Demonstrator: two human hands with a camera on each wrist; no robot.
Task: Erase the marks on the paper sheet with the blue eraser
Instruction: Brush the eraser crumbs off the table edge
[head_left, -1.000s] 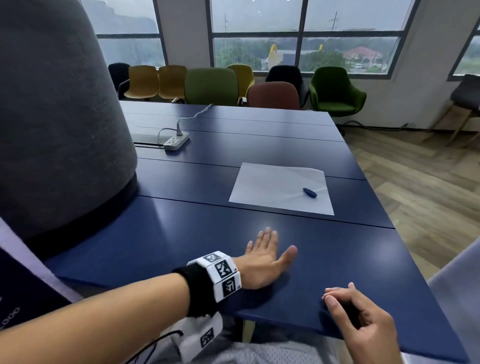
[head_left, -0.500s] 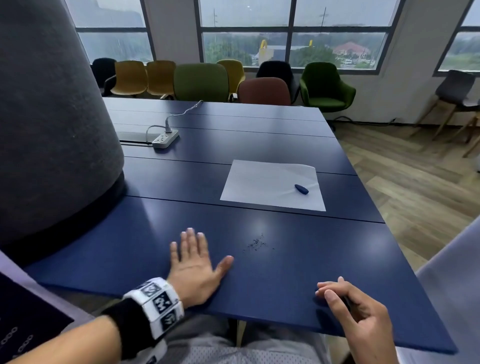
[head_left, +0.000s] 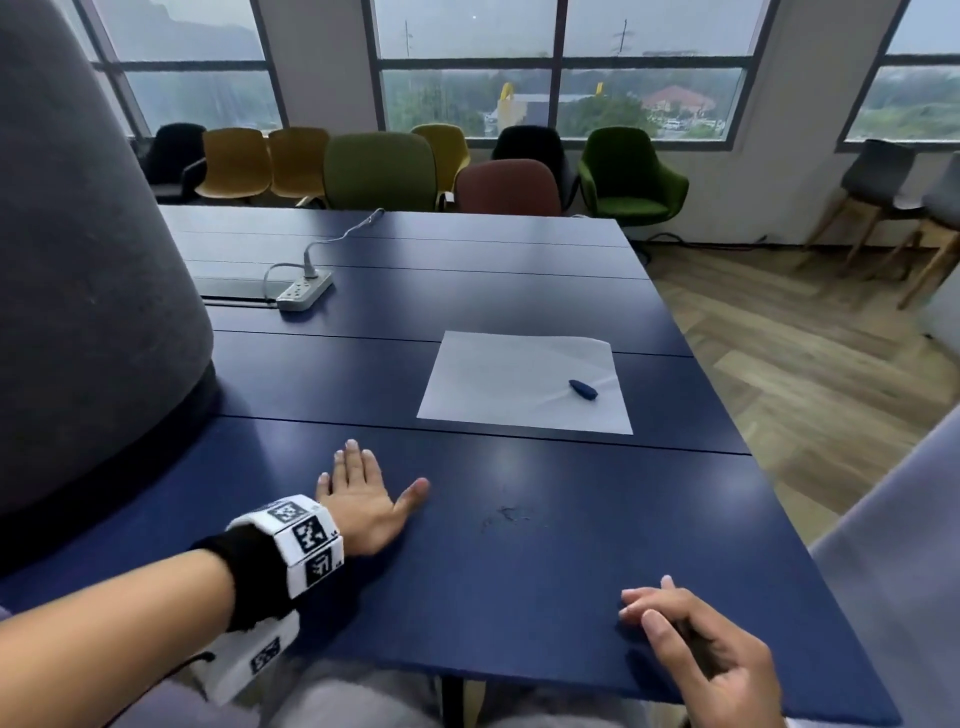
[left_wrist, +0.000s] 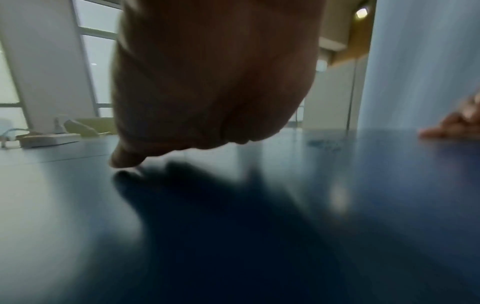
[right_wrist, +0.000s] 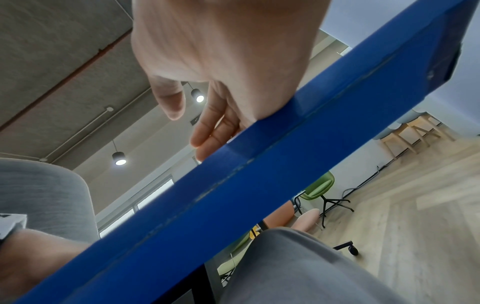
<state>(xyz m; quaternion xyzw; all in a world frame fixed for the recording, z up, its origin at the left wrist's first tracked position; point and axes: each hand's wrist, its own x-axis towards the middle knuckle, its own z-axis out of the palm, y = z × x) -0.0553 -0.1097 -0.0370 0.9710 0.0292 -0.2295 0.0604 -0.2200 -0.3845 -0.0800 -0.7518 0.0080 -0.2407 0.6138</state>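
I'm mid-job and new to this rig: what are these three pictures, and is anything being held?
No machine: these are a person's two bare hands. The head view looks down on a blue table. The other two come from wrist cameras, seen from below each palm. The left hand lies flat on the table with straight fingers; the right hand rests at the near edge, loosely curled. Neither holds anything. Farther off lies the paper sheet with the blue eraser on it, plus a white power strip. Small dark crumbs sit between the hands.
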